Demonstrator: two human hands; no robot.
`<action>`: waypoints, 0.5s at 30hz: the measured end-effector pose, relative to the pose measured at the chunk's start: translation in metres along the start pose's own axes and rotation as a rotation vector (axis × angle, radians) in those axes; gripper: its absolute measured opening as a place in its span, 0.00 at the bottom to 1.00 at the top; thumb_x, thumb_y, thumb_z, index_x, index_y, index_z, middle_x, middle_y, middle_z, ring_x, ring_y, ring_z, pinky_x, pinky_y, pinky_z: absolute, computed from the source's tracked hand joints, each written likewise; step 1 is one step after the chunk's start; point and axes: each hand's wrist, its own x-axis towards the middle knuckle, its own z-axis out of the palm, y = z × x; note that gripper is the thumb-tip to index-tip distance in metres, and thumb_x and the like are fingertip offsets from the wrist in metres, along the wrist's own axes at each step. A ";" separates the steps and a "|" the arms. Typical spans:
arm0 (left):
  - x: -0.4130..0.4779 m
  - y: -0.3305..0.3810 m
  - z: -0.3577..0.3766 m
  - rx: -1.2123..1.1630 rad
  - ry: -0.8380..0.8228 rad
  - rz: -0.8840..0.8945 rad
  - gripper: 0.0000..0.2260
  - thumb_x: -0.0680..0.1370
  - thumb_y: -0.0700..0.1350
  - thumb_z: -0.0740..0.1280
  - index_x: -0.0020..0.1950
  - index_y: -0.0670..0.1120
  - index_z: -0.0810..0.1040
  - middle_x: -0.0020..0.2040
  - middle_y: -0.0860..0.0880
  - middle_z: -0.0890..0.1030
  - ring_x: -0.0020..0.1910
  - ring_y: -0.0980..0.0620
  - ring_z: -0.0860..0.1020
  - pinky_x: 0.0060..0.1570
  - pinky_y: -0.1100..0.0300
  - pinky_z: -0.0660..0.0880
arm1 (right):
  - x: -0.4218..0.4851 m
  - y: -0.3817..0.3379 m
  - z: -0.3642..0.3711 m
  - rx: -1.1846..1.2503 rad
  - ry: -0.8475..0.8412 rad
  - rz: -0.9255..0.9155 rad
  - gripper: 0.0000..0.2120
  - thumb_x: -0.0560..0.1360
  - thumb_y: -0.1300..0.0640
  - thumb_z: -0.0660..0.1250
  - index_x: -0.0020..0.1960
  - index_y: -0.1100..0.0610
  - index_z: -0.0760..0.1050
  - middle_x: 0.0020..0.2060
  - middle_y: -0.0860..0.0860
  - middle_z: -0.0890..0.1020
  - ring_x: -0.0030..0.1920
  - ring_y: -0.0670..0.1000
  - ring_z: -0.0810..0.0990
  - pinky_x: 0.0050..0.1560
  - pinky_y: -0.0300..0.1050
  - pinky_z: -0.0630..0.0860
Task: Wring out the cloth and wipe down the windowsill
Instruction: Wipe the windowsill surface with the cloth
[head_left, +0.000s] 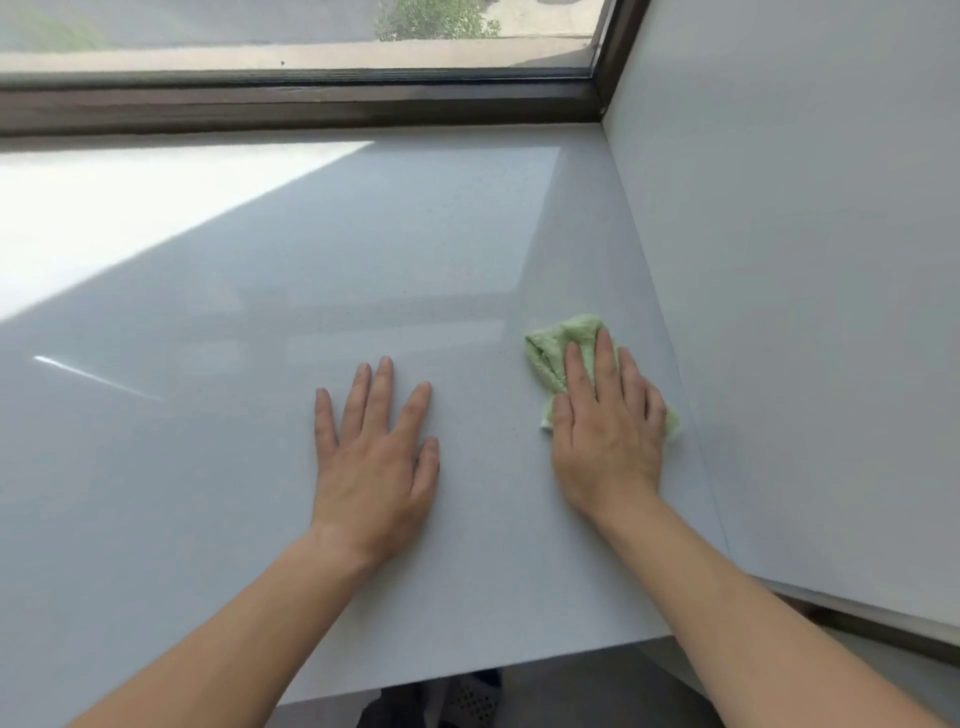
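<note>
A wide, glossy white windowsill (260, 322) fills most of the view. A crumpled light green cloth (558, 345) lies on it near the right side wall. My right hand (605, 426) lies flat on top of the cloth, fingers stretched out, pressing it against the sill; part of the cloth is hidden under the palm. My left hand (376, 452) rests palm down on the bare sill to the left of the cloth, fingers spread, holding nothing.
A dark brown window frame (311, 104) runs along the back of the sill, with glass above it. A white side wall (805, 312) closes the right end, right beside the cloth. The sill's front edge (467, 670) lies under my forearms. Sunlight falls on the left part.
</note>
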 end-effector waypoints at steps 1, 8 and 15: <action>-0.006 0.005 0.001 -0.014 0.000 0.003 0.27 0.79 0.56 0.49 0.77 0.51 0.63 0.81 0.43 0.54 0.80 0.46 0.47 0.76 0.39 0.42 | 0.000 0.008 0.000 -0.015 -0.019 -0.011 0.28 0.81 0.46 0.45 0.80 0.51 0.60 0.81 0.52 0.57 0.78 0.58 0.59 0.71 0.54 0.51; -0.027 0.011 0.006 0.027 -0.009 0.016 0.28 0.80 0.57 0.48 0.80 0.52 0.57 0.82 0.45 0.50 0.80 0.47 0.41 0.77 0.44 0.39 | 0.025 0.014 -0.008 0.069 0.014 0.236 0.27 0.83 0.47 0.47 0.82 0.51 0.52 0.82 0.53 0.49 0.79 0.57 0.51 0.75 0.56 0.50; -0.027 0.016 0.003 0.057 -0.026 0.004 0.29 0.79 0.57 0.46 0.80 0.52 0.55 0.82 0.45 0.48 0.80 0.47 0.40 0.77 0.43 0.38 | -0.060 0.042 -0.005 0.004 -0.051 0.071 0.30 0.81 0.45 0.42 0.81 0.51 0.54 0.81 0.52 0.53 0.79 0.57 0.55 0.73 0.55 0.52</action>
